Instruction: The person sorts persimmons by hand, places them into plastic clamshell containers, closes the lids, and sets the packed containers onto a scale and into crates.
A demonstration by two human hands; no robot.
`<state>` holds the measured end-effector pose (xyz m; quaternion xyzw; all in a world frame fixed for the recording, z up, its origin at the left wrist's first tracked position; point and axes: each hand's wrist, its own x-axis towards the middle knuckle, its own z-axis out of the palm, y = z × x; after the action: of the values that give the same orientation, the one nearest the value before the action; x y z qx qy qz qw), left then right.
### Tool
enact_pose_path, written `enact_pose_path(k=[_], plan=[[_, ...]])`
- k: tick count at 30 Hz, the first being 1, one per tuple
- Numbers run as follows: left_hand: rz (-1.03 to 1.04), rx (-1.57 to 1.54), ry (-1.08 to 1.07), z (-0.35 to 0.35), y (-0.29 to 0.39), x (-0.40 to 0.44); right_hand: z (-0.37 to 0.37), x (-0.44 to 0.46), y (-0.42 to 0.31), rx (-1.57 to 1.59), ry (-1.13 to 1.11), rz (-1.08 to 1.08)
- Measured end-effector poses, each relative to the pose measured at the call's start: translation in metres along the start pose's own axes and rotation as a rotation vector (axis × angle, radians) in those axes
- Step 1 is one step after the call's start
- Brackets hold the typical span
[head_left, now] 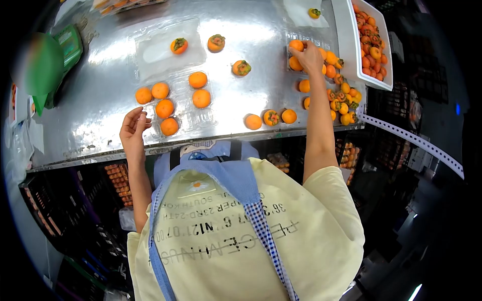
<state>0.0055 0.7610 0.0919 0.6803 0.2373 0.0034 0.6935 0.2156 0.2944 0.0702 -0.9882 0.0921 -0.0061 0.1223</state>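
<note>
Over the right part of the metal table, my right hand (311, 56) has its fingers closed on an orange persimmon (295, 45) at a clear plastic tray. Just below it sits another persimmon (295, 63). My left hand (133, 125) hovers at the table's front edge, its fingers loosely bent and apart, holding nothing. Close to its fingertips lie a persimmon (169, 126) and several others, most of them in or beside a clear plastic tray (207, 119). Further back, a persimmon with its green leaf end up (179, 46) rests on a clear, white-lined plastic piece (150, 56).
A white foam box (349, 47) full of persimmons stands at the right, with a loose pile of persimmons (344, 107) below it. Several single persimmons (253, 121) line the front of the metal table (231, 98). A green scale-like device (69, 42) is at the left.
</note>
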Motion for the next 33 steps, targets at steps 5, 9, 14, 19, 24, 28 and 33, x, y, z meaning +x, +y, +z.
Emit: enact_pose_path(k=[5, 9, 14, 19, 24, 28, 33], plan=[[-0.009, 0.017, 0.054, -0.015, -0.008, -0.004, -0.003, 0.000, -0.009, -0.218, -0.052, 0.072], [-0.038, 0.037, 0.103, -0.026, -0.021, -0.007, 0.002, -0.002, -0.008, -0.312, -0.028, 0.100], [0.056, 0.352, 0.274, -0.037, -0.045, -0.004, 0.005, -0.002, -0.006, -0.356, -0.031, 0.115], [-0.011, 0.322, 0.273, -0.042, -0.071, 0.002, -0.004, -0.031, -0.060, 0.142, 0.273, -0.237], [0.070, 0.307, 0.260, -0.027, -0.063, 0.004, 0.010, -0.115, -0.177, 0.454, -0.187, -0.590], [0.059, 0.332, 0.198, -0.028, -0.069, 0.006, 0.035, -0.165, -0.227, 0.461, -0.314, -0.821], [0.045, 0.268, 0.117, -0.024, -0.069, 0.011, 0.054, -0.188, -0.265, 0.260, -0.344, -1.008]])
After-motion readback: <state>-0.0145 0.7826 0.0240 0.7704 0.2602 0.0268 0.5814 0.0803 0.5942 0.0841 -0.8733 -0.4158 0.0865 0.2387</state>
